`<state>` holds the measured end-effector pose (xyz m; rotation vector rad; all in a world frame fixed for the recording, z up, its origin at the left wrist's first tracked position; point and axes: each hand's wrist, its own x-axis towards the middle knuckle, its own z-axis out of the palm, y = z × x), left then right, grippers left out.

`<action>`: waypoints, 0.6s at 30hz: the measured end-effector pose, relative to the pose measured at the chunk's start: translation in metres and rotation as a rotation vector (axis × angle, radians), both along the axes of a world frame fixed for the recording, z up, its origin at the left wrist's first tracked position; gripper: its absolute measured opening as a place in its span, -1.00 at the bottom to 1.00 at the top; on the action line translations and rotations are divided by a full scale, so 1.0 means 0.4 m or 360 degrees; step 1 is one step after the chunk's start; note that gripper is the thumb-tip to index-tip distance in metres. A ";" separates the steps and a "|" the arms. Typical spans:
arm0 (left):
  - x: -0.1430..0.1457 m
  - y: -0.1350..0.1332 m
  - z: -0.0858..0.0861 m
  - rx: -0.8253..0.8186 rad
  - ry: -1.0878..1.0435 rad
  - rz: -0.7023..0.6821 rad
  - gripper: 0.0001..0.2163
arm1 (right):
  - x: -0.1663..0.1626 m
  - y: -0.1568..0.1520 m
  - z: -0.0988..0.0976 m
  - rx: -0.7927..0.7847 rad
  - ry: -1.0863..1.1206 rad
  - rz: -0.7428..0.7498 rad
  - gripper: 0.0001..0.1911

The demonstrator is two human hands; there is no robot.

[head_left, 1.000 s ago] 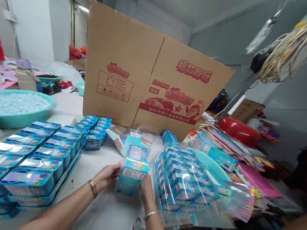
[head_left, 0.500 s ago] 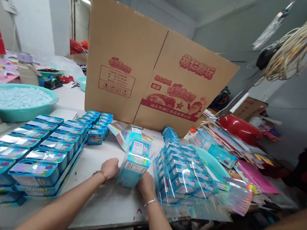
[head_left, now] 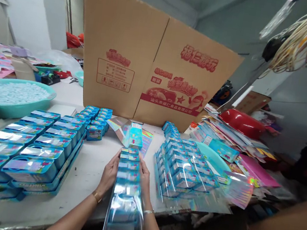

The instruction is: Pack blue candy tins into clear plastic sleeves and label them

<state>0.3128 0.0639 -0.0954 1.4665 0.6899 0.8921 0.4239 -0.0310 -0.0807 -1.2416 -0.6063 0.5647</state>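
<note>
I hold a row of small blue boxes in a clear plastic sleeve [head_left: 127, 181] lying flat, lengthwise away from me, over the white table's [head_left: 89, 171] front edge. My left hand [head_left: 109, 174] presses its left side and my right hand [head_left: 144, 177] presses its right side, fingers closed along the pack. The sleeve's open end hangs towards me. A single blue box [head_left: 135, 135] lies on holographic film just beyond the pack.
Trays of blue boxes [head_left: 28, 149] fill the left of the table. Wrapped rows of boxes [head_left: 182, 170] lie at right over a teal basin. A big cardboard sheet [head_left: 150, 64] stands behind. A teal bowl of white pieces [head_left: 13, 95] sits far left.
The pack stood upright between my hands before; now it lies flat and stretched out towards me in its plastic sleeve, with my hands along its sides.
</note>
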 end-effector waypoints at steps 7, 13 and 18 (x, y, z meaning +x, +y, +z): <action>0.013 0.016 -0.029 -0.0312 -0.0211 0.0151 -0.30 | -0.010 0.040 -0.046 0.0103 0.0362 -0.0053 -0.21; 0.068 0.065 -0.012 -0.0404 -0.0261 0.0165 -0.60 | 0.046 0.104 -0.047 0.0040 0.0412 0.0066 -0.52; 0.081 0.077 -0.018 -0.0442 -0.0281 0.0276 -0.66 | 0.060 0.131 -0.062 -0.0010 0.0474 0.0082 -0.54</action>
